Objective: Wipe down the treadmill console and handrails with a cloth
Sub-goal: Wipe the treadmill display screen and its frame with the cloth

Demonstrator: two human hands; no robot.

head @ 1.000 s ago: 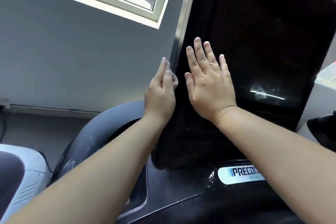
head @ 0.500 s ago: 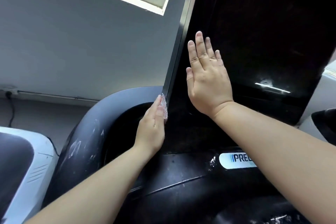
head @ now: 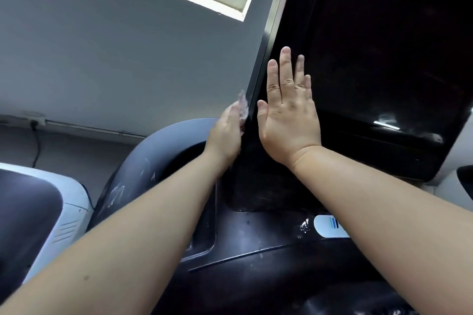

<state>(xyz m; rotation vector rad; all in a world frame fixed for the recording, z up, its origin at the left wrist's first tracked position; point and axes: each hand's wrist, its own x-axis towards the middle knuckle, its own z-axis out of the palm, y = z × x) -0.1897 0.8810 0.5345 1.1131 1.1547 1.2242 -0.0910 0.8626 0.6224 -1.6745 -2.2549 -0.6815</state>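
The treadmill console's tall black screen fills the upper right, with a thin metal strip along its left edge. My left hand holds a small white cloth against that left edge, near the bottom of the screen; the hand is motion-blurred and its fingertips are hidden by the cloth. My right hand lies flat on the screen face just right of the edge, fingers straight and pointing up. Below the screen sits the glossy black console base, and a grey curved handrail housing arcs behind my left wrist.
A white label with a blue logo is on the console base, partly covered by my right forearm. A white and black machine stands at lower left. Behind are a grey wall, a window frame and a cable.
My left hand slid the cloth down the screen's left edge, then back up to about the height of my right thumb. My right hand has stayed flat on the screen.
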